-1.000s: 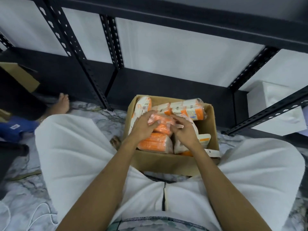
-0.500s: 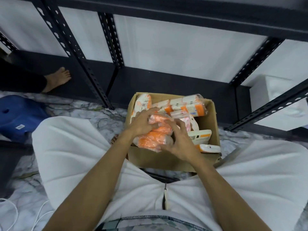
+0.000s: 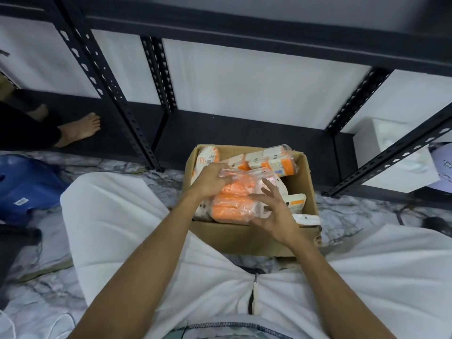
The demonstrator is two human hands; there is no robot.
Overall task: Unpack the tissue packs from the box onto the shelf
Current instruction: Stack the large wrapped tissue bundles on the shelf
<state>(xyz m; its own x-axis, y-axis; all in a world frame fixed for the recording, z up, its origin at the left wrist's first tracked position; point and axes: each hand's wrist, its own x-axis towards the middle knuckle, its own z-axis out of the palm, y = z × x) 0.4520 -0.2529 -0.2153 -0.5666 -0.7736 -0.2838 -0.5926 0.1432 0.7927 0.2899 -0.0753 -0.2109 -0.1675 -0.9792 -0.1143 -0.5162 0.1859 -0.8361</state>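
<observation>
My left hand (image 3: 210, 182) has a grip on the orange tissue bundle (image 3: 234, 201) in the cardboard box (image 3: 247, 238), long axis pointing away from me toward the shelf (image 3: 244, 133); right hand (image 3: 276, 214) spread loose beside it.

The cardboard box (image 3: 247, 238) sits open on the marble floor between the knees, right in front of the black metal shelf (image 3: 244, 133). It's crammed with tissue packs, orange and white in clear crinkly wrap. The front pack (image 3: 232, 206) lies on top near the box's near wall, orange side up, its plastic loose and wrinkled. Behind it, another bundle (image 3: 276, 162) rests tilted against the far right corner, labels showing. One more pack (image 3: 208, 155) stands upright at the far left corner. The shelf's bottom board is dark.
</observation>
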